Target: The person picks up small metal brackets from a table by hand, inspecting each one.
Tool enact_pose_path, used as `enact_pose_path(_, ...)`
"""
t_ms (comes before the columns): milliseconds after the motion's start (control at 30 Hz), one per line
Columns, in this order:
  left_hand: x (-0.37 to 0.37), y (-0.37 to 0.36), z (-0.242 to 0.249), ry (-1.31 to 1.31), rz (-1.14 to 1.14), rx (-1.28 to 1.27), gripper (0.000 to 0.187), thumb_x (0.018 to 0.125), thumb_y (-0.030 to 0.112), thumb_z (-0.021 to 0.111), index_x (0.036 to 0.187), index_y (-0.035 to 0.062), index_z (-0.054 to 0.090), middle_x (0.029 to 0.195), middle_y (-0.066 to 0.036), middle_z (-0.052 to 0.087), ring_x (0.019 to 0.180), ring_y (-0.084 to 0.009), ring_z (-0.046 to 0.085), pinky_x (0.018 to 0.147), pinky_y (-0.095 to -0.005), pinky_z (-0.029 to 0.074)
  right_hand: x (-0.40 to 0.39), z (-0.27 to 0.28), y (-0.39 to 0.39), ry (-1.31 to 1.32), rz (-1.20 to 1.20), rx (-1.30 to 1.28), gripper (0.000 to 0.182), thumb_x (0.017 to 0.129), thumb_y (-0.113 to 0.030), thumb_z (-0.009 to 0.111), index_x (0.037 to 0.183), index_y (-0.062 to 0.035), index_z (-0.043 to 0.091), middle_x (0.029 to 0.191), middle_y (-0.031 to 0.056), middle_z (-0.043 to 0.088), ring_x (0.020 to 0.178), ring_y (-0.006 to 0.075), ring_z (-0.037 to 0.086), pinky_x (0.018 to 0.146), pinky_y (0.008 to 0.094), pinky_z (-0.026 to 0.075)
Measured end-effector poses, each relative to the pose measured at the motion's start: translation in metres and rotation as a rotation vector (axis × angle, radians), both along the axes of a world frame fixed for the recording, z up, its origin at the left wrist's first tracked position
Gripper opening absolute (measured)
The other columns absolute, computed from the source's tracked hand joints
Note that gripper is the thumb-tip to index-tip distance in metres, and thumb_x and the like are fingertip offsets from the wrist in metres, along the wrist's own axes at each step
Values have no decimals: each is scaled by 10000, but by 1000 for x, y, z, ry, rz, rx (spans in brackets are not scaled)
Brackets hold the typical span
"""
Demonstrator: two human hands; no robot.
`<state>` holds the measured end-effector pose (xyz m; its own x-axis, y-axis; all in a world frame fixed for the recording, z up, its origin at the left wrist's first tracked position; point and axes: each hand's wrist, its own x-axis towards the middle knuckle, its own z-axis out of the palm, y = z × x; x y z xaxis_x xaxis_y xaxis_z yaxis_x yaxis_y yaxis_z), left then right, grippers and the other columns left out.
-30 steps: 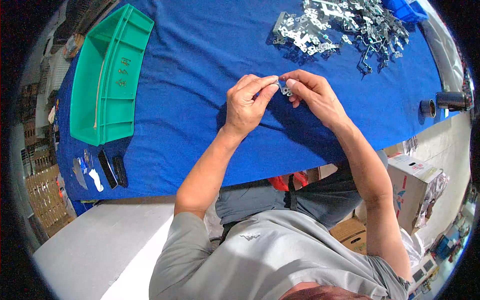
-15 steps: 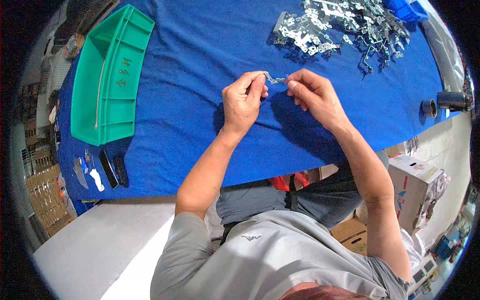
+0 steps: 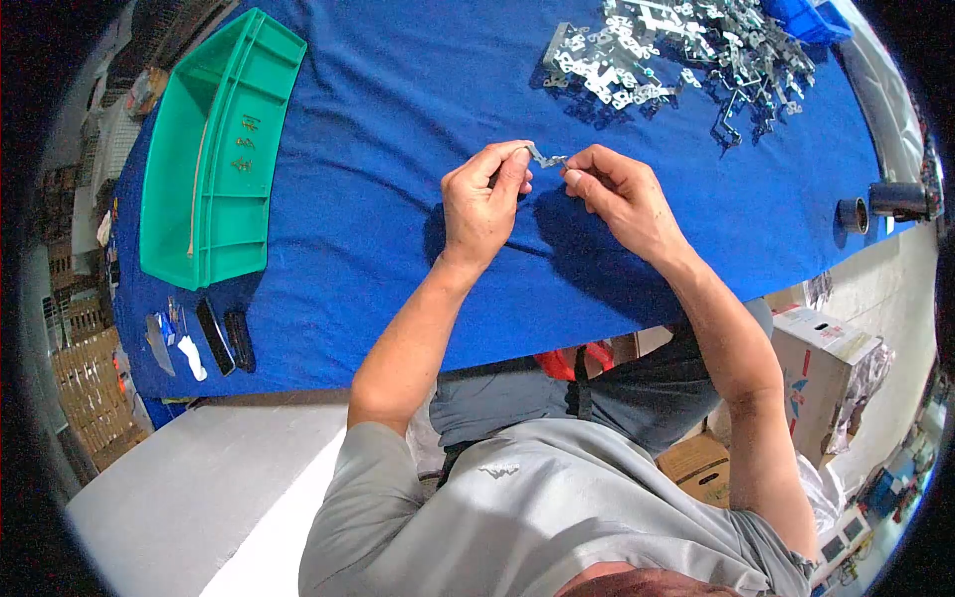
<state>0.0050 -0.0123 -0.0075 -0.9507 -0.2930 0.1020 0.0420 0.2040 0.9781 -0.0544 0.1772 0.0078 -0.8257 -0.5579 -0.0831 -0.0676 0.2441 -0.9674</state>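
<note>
A small bent metal bracket (image 3: pixel 542 157) spans the space between my two hands above the blue cloth. My left hand (image 3: pixel 484 194) pinches its left end between thumb and forefinger. At the bracket's right end, my right hand (image 3: pixel 619 189) has its thumb and forefinger closed together; the fingertips cover that end, and whether a further small part sits in them is too small to tell. Beyond my hands, a heap of similar metal brackets (image 3: pixel 637 75) is spread across the far right of the cloth.
A green plastic bin (image 3: pixel 239 199) lies at the left of the blue-covered table (image 3: pixel 398 109). Near it are dark strip-like objects (image 3: pixel 217 336) and small tools. A blue tray (image 3: pixel 811 20) stands at the far right corner, a dark cylinder (image 3: pixel 853 216) at the right edge.
My right hand has shifted slightly left and its fingers have turned a little at the bracket's right end. My left hand has stayed in place with its grip kept.
</note>
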Motion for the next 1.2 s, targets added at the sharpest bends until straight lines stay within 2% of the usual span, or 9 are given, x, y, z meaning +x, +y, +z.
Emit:
enact_pose_path(67,-1,-1,1,36,-4,-21,188,991,164,646,1098,38,735,821,-30,694,707,-82,639,574,-231,495,-1,1,1,44,-5,22,201,977,-184,631,1041,5,654,763,40,639,662,96,562,590,285,468)
enact_pose_path(133,-2,-3,3,236,-38,-307,172,940,111,695,1081,28,747,829,-48,695,732,-103,628,629,-260,496,-2,7,2,114,-5,133,184,975,-171,623,1026,5,643,740,43,623,641,101,548,579,289,454)
enact_pose_path(267,-4,-3,4,286,-54,-335,175,894,73,729,1057,17,754,847,-71,701,754,-135,625,682,-281,496,-4,3,1,-5,-33,49,171,978,-167,612,1015,-2,639,773,32,624,658,98,553,590,281,470)
enact_pose_path(433,-3,-2,4,301,-90,-362,169,876,72,740,1037,26,761,884,-94,723,782,-191,648,710,-298,506,-9,5,3,-325,-20,-222,167,998,-163,589,1056,-17,647,872,3,625,719,79,563,649,259,506)
enact_pose_path(667,-4,0,6,314,-135,-376,135,860,116,753,973,42,755,836,-91,714,756,-242,650,687,-360,509,-9,-3,4,-175,49,-134,242,1032,-242,564,1106,-22,632,848,-4,609,718,74,546,655,244,486)
enact_pose_path(767,-3,-2,7,284,-174,-395,161,866,86,748,1016,30,763,865,-101,721,777,-214,650,710,-315,503,-9,-2,3,-91,-67,-111,253,1030,-259,565,1091,-23,633,845,-11,606,709,67,536,626,237,468)
enact_pose_path(867,-3,-3,2,330,-145,-389,141,913,102,713,1030,39,759,843,-75,718,715,-165,637,645,-281,496,-12,-4,3,-24,-156,-230,239,1022,-252,579,1087,-28,629,843,-16,614,692,62,536,590,230,454)
enact_pose_path(967,1,-2,-8,7,-14,9,196,1025,183,598,1106,46,712,821,-16,685,657,-60,614,537,-196,464,-8,6,5,-268,-30,-69,218,1019,-230,568,1104,-37,623,858,-8,635,695,62,552,578,220,456)
enact_pose_path(1200,0,0,-1,-17,13,37,208,1024,192,597,1100,31,705,816,-18,683,688,-73,647,528,-206,482,1,11,0,-184,48,-60,193,1009,-199,588,1088,-33,646,823,-4,637,705,62,563,583,225,464)
